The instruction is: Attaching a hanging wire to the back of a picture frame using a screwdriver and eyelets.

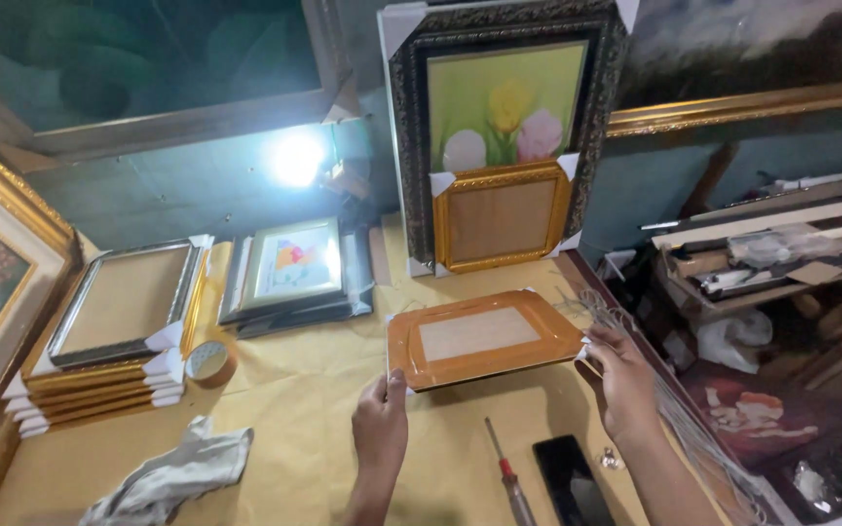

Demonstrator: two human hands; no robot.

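1. Orange picture frame lies flat on the yellow-covered table, lifted slightly at its near edge.
2. Left hand pinches the frame's near-left corner, fingers closed on it.
3. Right hand grips the right end, fingers curled around it.
4. Screwdriver and black phone lie just below, between the forearms.

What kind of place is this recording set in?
Probably a picture-framing workshop: stacked gold frames, a framed tulip painting against the wall, and both hands holding an orange frame on the paper-covered workbench.
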